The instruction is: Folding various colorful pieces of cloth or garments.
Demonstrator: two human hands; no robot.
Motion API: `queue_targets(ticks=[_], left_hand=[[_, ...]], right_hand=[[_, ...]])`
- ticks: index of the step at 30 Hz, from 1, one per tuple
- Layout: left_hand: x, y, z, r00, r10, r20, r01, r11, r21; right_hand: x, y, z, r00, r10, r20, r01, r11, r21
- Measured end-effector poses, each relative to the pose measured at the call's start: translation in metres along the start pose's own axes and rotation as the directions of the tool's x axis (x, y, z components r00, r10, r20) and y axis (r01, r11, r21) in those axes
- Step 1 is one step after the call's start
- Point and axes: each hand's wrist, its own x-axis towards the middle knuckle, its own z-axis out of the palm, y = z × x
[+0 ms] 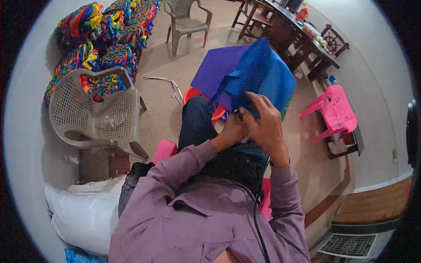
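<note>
A blue cloth sheet [267,72] spreads out in front of me over a purple sheet [217,68], above my lap. My right hand [266,122] is bent over the near edge of the blue sheet, its fingers curled on the cloth. Close beside it, my left hand [233,131] is closed near the same edge. A small dark and whitish bit shows between the two hands, too small to name. Under the sheets, an orange-red basin [191,93] sits beside my left knee with purple cloth inside, partly hidden by the sheets and my leg.
Piles of multicoloured cloth [118,57] line the left wall. Near them stands a grey plastic armchair [72,103], with another chair [187,19] farther back. A pink stool [337,107] is at the right, a long table [302,30] behind it. White strips [169,81] lie on the floor.
</note>
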Motion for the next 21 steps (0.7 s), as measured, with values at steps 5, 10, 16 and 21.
queue_targets(ticks=[5,10,16,21], left_hand=[[-0.001,0.036,-0.003,0.996,-0.085,0.024,0.082,0.992,0.094],[0.001,0.069,0.001,0.933,-0.351,0.078,0.360,0.909,-0.210],[-0.002,0.057,0.006,0.990,-0.137,-0.041,0.140,0.986,0.088],[-0.011,0.044,0.014,0.995,-0.096,-0.021,0.098,0.945,0.311]], right_hand=[[-0.001,0.008,-0.001,0.999,0.021,-0.044,-0.022,1.000,-0.006],[-0.002,0.032,0.001,0.961,0.068,-0.267,-0.104,0.987,-0.125],[0.003,0.060,0.005,0.928,0.272,-0.254,-0.258,0.962,0.088],[0.003,0.068,0.011,0.931,0.359,-0.065,-0.286,0.829,0.482]])
